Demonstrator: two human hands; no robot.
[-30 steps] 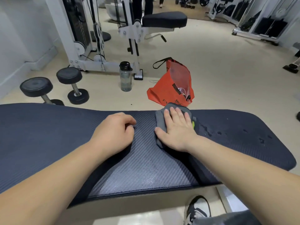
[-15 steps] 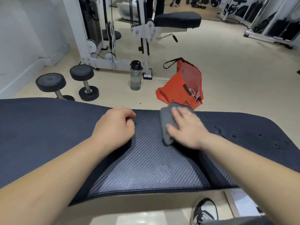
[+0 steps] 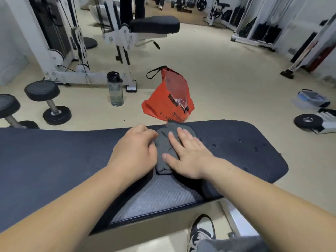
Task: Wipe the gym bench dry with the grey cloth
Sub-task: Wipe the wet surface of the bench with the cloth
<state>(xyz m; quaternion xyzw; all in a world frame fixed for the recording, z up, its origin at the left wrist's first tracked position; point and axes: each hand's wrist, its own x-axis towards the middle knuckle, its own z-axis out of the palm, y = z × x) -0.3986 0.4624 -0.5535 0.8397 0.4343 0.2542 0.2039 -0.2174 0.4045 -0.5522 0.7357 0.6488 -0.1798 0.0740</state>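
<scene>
Cloth (image 3: 163, 144) bunched on bench (image 3: 54, 160), mid-pad, reaching far edge. Right hand (image 3: 188, 158) flat on cloth's right half - fingers straight, spread a little, pressing down. Left hand (image 3: 134, 150) curled in loose fist, resting on pad, fingertips against cloth's left edge. Droplets (image 3: 240, 141) on pad right of right hand - apart from cloth. Orange bag (image 3: 169, 99) on floor just beyond.

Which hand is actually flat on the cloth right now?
The right hand: its fingers lie straight, pressing the cloth onto the bench. The left hand is curled in a fist beside the cloth's left edge.
</scene>
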